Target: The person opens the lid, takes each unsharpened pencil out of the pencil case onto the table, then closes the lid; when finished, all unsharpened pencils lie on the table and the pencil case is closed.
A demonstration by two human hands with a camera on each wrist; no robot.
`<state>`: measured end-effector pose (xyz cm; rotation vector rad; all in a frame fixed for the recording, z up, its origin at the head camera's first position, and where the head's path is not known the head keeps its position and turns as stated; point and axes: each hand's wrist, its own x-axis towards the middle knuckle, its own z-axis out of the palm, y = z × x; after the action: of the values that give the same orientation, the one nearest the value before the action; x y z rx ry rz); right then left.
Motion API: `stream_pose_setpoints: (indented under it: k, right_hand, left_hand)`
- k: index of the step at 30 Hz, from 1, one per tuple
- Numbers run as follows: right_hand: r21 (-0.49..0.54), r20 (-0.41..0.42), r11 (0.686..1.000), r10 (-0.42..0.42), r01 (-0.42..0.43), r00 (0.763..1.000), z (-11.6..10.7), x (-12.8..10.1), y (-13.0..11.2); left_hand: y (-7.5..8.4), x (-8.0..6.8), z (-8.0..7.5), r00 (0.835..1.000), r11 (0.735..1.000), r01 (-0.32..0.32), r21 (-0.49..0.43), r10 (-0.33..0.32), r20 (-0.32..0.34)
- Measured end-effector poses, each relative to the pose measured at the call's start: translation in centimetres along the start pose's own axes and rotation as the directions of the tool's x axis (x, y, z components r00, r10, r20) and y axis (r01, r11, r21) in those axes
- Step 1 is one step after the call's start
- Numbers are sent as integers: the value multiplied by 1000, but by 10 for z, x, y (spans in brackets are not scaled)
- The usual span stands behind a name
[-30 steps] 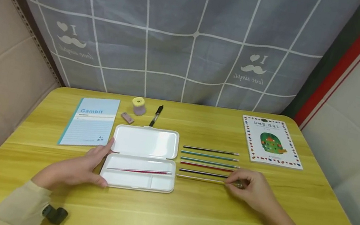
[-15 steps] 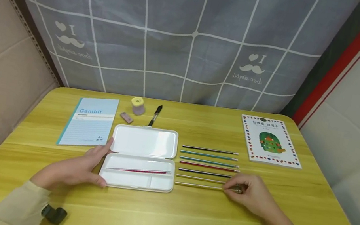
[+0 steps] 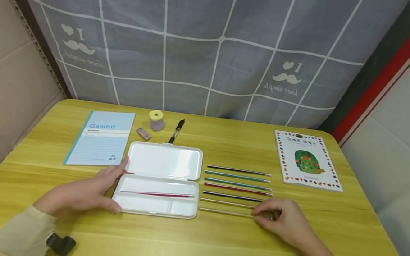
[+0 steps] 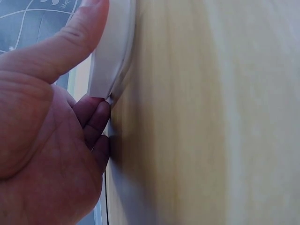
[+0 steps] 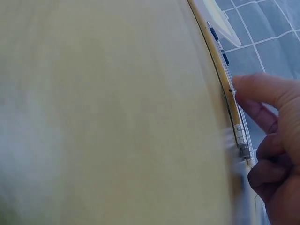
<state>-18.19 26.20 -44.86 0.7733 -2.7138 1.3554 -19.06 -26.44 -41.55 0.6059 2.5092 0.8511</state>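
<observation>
A white pencil case (image 3: 148, 203) lies with its lid up and hinged back at the table's middle; one red pencil (image 3: 160, 194) rests in its tray. My left hand (image 3: 88, 192) holds the case's left end, thumb at the near corner, and the left wrist view shows the fingers curled at that end. To the right of the case, my right hand (image 3: 284, 217) pinches a yellowish pencil (image 3: 224, 213) near its eraser end, the nearest of a row. Its metal ferrule (image 5: 241, 135) shows in the right wrist view. A similar pencil (image 3: 224, 203) lies just behind it.
Farther back in the row lie several black, green and red pencils (image 3: 237, 177). Behind the case are a black pen (image 3: 177, 131), an eraser (image 3: 143, 133) and a yellow-topped round item (image 3: 156, 120). A blue notebook (image 3: 101, 139) lies left, a picture book (image 3: 308, 161) right.
My right hand has drawn the pinched pencil slightly toward the near table edge. A gap now shows between it and the similar pencil behind. My left hand stays on the case.
</observation>
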Motion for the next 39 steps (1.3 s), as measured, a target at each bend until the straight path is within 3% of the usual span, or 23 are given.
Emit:
stream_pose_setpoints:
  k: [4, 10, 23, 28, 32, 39]
  right_hand:
    - [22, -19, 999, 27, -26, 999, -2, 7, -7]
    - [-33, -19, 999, 34, -35, 999, 2, 30, -24]
    - [-6, 157, 1000, 15, -14, 987, 75, 98, -82]
    - [-138, 192, 989, 79, -52, 978, 94, 110, -94]
    - [-282, 200, 959, 92, -32, 975, 107, 117, -100]
    - [-367, 204, 930, 87, -6, 975, 121, 122, -106]
  left_hand:
    - [1, 0, -1, 1000, 1000, 7, -1, -7, -3]
    - [0, -2, -2, 1000, 1000, 14, -6, -14, -1]
    - [-9, -4, 0, 1000, 1000, 5, 2, -5, -6]
    - [-8, 2, 3, 1000, 1000, -4, -21, 4, 2]
    - [-6, 1, 4, 1000, 1000, 5, -10, -5, -3]
    - [-3, 0, 2, 1000, 1000, 9, -1, -9, -5]
